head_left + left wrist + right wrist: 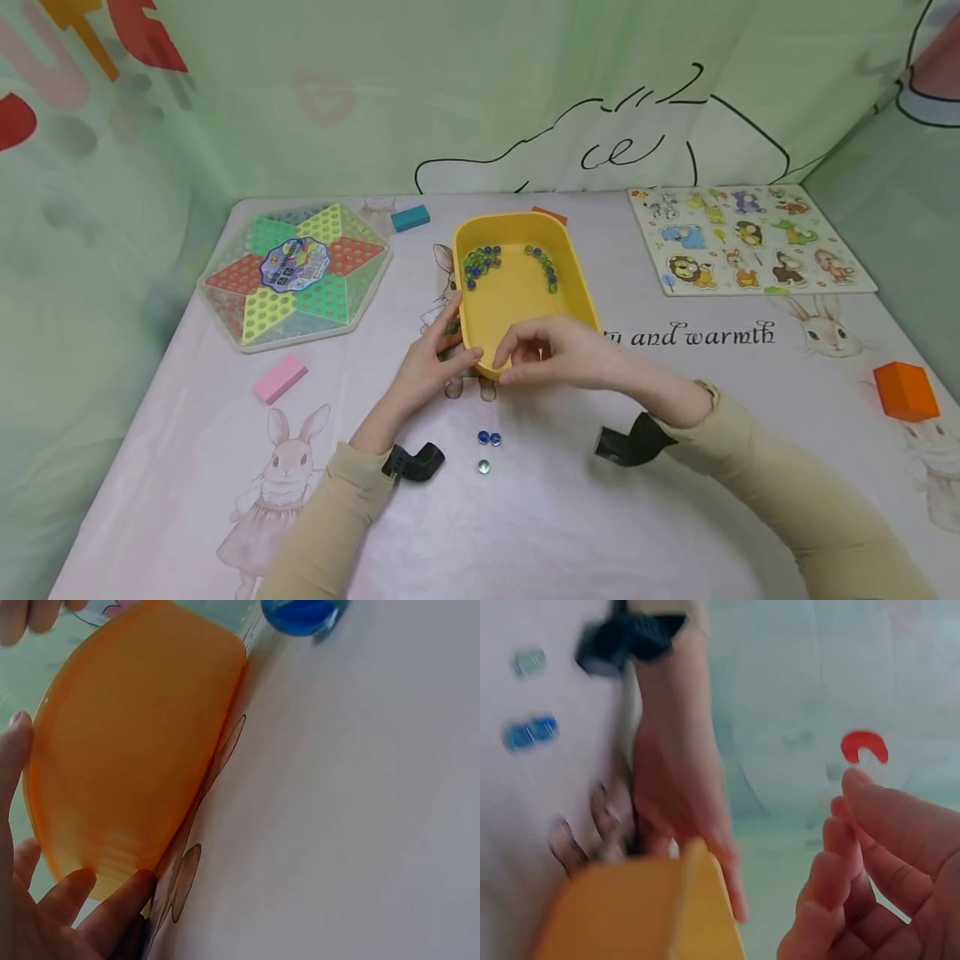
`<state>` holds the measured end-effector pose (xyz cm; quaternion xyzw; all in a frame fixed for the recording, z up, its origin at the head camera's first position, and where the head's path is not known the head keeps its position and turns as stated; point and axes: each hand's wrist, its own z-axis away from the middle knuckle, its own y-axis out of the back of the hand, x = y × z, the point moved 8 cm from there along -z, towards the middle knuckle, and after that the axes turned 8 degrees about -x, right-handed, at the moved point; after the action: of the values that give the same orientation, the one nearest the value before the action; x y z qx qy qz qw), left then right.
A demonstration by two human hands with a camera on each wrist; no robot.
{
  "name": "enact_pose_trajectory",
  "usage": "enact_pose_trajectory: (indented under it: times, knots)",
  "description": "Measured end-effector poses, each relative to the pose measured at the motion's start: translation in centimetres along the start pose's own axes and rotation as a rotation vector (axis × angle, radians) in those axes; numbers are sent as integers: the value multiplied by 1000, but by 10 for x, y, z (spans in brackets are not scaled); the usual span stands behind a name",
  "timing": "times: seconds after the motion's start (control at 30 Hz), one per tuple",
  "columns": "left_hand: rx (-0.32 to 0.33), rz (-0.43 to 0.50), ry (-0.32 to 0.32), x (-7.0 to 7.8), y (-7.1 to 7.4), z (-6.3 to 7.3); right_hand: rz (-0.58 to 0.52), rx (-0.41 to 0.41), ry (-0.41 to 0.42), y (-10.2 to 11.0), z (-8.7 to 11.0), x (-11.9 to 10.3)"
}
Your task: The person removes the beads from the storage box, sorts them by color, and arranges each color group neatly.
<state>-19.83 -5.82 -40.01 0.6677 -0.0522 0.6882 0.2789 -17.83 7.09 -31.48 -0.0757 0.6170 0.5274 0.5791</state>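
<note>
In the head view a yellow plastic bin (517, 321) sits mid-table. Inside, towards its far end, lie a cluster of blue and green marbles (480, 265) on the left and a curved row of marbles (549, 271) on the right. My left hand (427, 362) rests against the bin's near left corner, fingers along the side wall and thumb at the rim; the left wrist view shows the fingers spread on the wall. My right hand (551, 350) is over the near rim, fingers loosely bent; nothing shows between thumb and fingertips in the right wrist view (877, 877).
Two blue marbles (489, 438) and a pale green marble (483, 467) lie on the table in front of the bin. A star-patterned Chinese checkers board (296, 275) lies left, an animal puzzle board (750, 242) right. Pink (281, 379), blue (410, 218) and orange blocks (905, 391) lie around.
</note>
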Motion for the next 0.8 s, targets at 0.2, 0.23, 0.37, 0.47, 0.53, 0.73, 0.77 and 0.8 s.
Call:
enact_pose_trajectory:
  times: [0.2,0.23,0.37,0.47,0.53,0.73,0.77,0.8]
  knots:
    - [-20,4,18,11,1,5,-36,117,-132,54,-31,12]
    - [-22,9,21,7,0,3,-39,140,-150,62,-37,15]
    - [-22,28,17,-11,-1,-5,-57,193,-182,82,-60,26]
    - [-13,29,1,-20,-1,-10,-74,164,-183,85,-77,36]
    - [-7,28,-16,-21,-1,-10,-78,132,-175,83,-89,43]
    - [1,30,-27,-21,0,-10,-8,43,-161,74,-118,69]
    - [0,31,-26,-21,0,-10,18,30,-171,71,-122,73]
    - [1,31,-24,-22,0,-10,47,19,-179,69,-125,76]
